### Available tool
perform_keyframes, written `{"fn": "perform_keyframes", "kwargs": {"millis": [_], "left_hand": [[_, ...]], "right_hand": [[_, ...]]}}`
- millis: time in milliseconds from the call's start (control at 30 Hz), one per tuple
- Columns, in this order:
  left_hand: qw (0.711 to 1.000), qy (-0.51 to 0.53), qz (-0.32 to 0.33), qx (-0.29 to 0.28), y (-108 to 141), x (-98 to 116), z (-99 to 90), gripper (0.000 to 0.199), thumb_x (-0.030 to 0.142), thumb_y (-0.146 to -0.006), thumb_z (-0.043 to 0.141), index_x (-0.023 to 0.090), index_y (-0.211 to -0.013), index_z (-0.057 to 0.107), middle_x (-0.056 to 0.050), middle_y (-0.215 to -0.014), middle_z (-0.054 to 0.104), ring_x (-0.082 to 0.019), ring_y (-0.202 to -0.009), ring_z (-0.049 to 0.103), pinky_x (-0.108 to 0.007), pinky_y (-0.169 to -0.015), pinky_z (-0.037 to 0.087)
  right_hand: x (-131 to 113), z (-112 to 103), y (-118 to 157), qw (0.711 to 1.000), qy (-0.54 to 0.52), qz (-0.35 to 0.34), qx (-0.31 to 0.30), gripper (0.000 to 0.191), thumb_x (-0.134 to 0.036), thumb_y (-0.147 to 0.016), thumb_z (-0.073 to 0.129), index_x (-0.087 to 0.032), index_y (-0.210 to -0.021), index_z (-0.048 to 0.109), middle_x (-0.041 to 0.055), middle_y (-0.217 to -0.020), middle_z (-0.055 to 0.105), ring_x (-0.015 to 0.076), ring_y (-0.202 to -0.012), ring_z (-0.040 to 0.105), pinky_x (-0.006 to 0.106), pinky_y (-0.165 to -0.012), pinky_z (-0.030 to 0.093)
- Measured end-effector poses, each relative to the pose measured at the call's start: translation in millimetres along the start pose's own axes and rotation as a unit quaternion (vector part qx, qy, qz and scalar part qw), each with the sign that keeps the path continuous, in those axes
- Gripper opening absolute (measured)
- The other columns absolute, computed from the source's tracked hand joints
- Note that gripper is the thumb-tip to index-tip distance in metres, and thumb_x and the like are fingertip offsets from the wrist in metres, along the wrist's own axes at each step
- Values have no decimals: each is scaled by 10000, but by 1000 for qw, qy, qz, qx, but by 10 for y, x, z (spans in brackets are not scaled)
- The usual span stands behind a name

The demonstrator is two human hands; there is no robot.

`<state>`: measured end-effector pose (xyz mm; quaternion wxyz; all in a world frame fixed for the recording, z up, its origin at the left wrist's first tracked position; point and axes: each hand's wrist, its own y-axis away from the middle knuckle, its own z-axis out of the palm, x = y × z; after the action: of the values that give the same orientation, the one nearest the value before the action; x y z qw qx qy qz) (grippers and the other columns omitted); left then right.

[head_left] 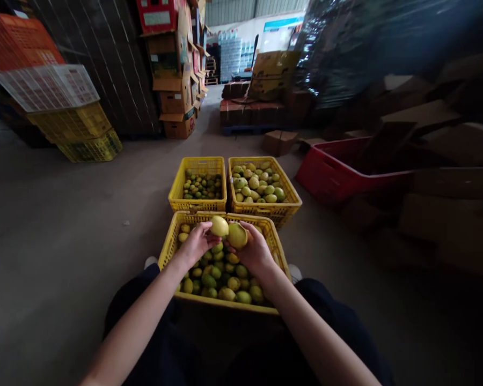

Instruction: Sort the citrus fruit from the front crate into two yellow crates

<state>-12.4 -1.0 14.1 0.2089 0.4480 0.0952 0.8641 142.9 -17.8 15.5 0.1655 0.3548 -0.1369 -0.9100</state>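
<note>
Over the near yellow crate [225, 306], my left hand [197, 244] holds a small pale yellow fruit [219, 226] in its fingertips. Right beside it, my right hand [255, 249] grips a larger yellow-green fruit [237, 236]. The two fruits are side by side and seem to touch. Many green and yellow fruits [226, 294] fill the near crate below both hands. Behind it stand two more yellow crates. The back left crate [197, 205] has small green and yellow fruits, and the back right crate [265, 207] has larger pale ones.
A red bin [326, 174] stands at the right beside piled cardboard. Stacked orange, white and yellow crates [80, 120] are at the left. Cardboard boxes [175, 102] and a loose carton [279, 142] lie farther back. My knees flank the near crate.
</note>
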Motion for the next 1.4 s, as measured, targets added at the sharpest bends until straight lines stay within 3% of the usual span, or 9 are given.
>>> {"fn": "perform_keyframes", "kwargs": {"millis": [167, 400, 633, 900, 1167, 1400], "left_hand": [[999, 28, 22, -12, 23, 7, 23, 140, 290, -773, 619, 163, -831, 629, -8, -749, 637, -83, -613, 557, -179, -546, 484], [1000, 8, 25, -2, 35, 4, 7, 302, 382, -821, 461, 168, -904, 657, -78, -924, 682, -148, -710, 572, -248, -558, 467], [998, 42, 24, -41, 47, -24, -18, 342, 319, -827, 371, 140, -841, 662, -64, -704, 631, -119, -546, 504, -246, -553, 439], [994, 104, -17, 13, 27, -67, -1, 332, 254, -836, 351, 109, -717, 624, -48, -569, 554, -106, -445, 473, -208, -438, 388], [980, 143, -111, 79, -49, -116, -49, 306, 248, -858, 354, 107, -763, 609, -61, -580, 581, -110, -441, 494, -201, -418, 417], [977, 148, -107, 109, -97, -146, -38, 311, 251, -884, 341, 110, -814, 610, -64, -597, 598, -120, -472, 527, -195, -423, 436]], "right_hand": [[-11, 85, 31, 1000, 8, -18, 15, 247, -357, -611, 693, -164, -764, 688, 15, -645, 658, 127, -512, 569, 216, -418, 414], [-4, 148, 54, 998, 11, -36, -40, 185, -331, -613, 675, -176, -713, 677, 39, -684, 678, 175, -632, 608, 222, -434, 410], [16, 112, -14, 1000, 26, -11, -9, 164, -295, -598, 660, -159, -689, 672, 36, -662, 672, 145, -557, 571, 204, -386, 385], [91, 48, -111, 998, 41, 25, 35, 127, -282, -634, 563, -161, -638, 600, 34, -551, 616, 121, -406, 498, 204, -318, 326], [157, 45, -188, 987, 19, 104, 124, 184, -229, -773, 440, -151, -679, 577, 43, -478, 579, 133, -389, 498, 200, -318, 342], [143, 44, -203, 982, 17, 93, 163, 131, -216, -762, 477, -165, -682, 568, 27, -450, 550, 145, -403, 509, 211, -324, 366]]}}
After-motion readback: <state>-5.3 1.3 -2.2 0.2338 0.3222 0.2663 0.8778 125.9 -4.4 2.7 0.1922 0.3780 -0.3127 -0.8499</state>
